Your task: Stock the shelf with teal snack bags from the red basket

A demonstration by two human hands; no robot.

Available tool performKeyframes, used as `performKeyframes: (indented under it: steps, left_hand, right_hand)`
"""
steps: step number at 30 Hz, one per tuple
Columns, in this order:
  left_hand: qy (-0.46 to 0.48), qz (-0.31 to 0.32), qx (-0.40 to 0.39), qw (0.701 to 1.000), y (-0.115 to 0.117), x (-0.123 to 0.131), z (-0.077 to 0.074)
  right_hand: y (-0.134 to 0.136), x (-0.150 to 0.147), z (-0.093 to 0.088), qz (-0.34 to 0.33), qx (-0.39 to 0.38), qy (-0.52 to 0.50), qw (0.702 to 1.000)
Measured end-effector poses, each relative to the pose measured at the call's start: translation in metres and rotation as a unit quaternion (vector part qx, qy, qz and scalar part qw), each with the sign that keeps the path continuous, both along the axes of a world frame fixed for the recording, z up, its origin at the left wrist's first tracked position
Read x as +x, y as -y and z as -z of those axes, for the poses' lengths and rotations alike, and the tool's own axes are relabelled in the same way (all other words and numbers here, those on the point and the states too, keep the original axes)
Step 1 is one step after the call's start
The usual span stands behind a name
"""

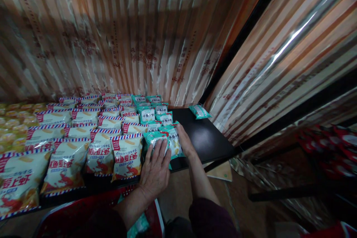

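Touching teal packets (174, 144) — left hand (156, 169) flat-fingered, right hand (185, 142) outstretched, both unclenched (black table (208, 134) below)

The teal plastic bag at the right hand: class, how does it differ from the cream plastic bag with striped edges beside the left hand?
Edging: the teal plastic bag has teal borders, while the cream plastic bag has red, white and blue stripes.
Main lettering: dark on the teal bag, red on the cream bag.
Size: the teal bag looks smaller than the cream bag.
Both are printed pouches.
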State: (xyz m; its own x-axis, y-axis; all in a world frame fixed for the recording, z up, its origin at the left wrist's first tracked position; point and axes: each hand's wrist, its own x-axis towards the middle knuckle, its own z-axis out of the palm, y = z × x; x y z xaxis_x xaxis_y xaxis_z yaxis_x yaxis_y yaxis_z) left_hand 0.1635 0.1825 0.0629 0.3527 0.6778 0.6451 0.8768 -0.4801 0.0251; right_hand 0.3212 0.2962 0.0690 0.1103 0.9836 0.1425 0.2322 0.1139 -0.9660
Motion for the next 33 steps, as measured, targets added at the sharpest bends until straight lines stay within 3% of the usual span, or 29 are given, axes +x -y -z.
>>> performKeyframes:
  steps: [3,12,25,33]
  left_hand:
    - [-0.004,0.01,0.004,1.0,-0.001,-0.001,-0.002]
    - [-0.002,0.014,0.021,1.0,-0.001,-0.003,-0.003]
    - [-0.013,0.015,0.01,1.0,-0.001,-0.005,-0.004]
    - [-0.045,0.031,0.003,0.999,0.0,-0.008,-0.003]
  right_hand:
    - [0.009,0.0,-0.003,-0.024,-0.036,-0.027,0.999]
    - [0.024,-0.009,-0.011,-0.021,-0.02,0.01,1.0]
    - [0.026,-0.008,0.002,0.047,0.022,0.092,0.994]
    - [0.042,-0.007,-0.001,0.098,0.06,0.142,0.983]
